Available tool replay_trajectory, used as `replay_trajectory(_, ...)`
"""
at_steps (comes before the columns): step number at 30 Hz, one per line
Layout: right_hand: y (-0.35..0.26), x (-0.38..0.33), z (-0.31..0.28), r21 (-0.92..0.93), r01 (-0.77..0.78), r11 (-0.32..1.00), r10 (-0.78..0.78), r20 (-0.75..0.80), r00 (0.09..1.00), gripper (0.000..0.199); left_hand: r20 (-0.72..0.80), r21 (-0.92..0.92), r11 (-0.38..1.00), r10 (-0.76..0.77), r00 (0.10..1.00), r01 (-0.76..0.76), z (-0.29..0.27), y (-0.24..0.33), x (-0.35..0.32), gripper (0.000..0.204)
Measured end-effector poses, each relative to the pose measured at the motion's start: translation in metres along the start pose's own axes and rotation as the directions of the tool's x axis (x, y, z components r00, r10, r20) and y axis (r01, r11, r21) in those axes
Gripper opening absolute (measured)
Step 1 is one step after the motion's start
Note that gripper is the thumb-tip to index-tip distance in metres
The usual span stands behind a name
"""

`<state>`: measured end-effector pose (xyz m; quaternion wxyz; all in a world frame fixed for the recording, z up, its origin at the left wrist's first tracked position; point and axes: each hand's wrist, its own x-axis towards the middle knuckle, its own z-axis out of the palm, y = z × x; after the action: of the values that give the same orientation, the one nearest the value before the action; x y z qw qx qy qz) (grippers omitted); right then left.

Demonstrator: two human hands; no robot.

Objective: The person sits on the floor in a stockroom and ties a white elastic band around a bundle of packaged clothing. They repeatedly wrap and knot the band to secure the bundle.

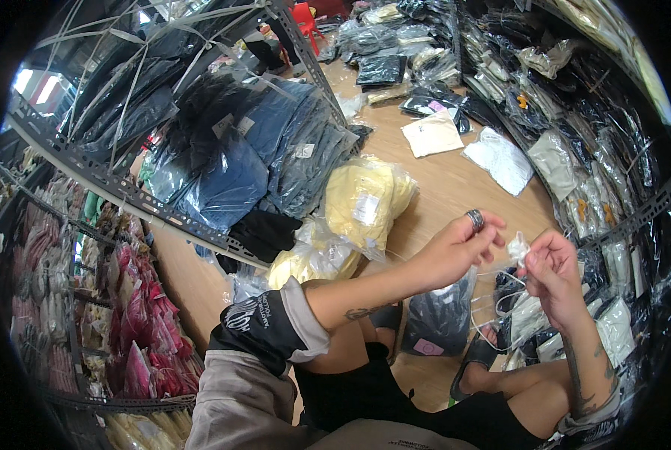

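My right hand (553,274) is closed in a pinch on a thin white cord (505,296). Its crumpled white end (518,247) sticks out at the fingertips, and loose loops hang below the hand. My left hand (476,238), with a dark ring on one finger, is just left of it; its fingers are loosely bent and apart, with nothing seen in them. Below both hands, on the floor between my feet, lies a dark bundle in clear plastic (437,319) with a pink label.
Yellow bagged bundles (365,206) sit on the floor ahead. A metal rack (110,176) with bagged dark garments (230,176) rises at left, pink bagged items (137,315) below. Bagged clothes fill the right shelf (628,221). Two flat pale packages (433,135) lie on the wooden floor.
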<state>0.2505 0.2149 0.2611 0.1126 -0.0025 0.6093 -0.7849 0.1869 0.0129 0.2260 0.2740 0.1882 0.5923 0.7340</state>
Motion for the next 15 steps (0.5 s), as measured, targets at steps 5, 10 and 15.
replay_trajectory(5, 0.031, 0.015, -0.005, -0.427, 0.277, 0.861, -0.363, -0.134, 0.922, 0.008, -0.061, 0.182, 0.982, 0.065, 0.996, -0.053, 0.006, 0.007, 0.003, 0.04)
replay_trajectory(10, 0.01, 0.007, 0.014, -0.846, 0.196, 0.496, -0.367, 0.001, 0.93, 0.008, -0.19, 0.442, 0.883, -0.079, 0.979, 0.157, 0.016, 0.021, -0.003, 0.044)
replay_trajectory(15, 0.014, 0.01, 0.021, -0.859, 0.347, 0.376, -0.521, 0.113, 0.846, 0.008, -0.1, 0.839, 0.514, 0.466, 0.879, -0.177, 0.012, 0.014, 0.0, 0.038)
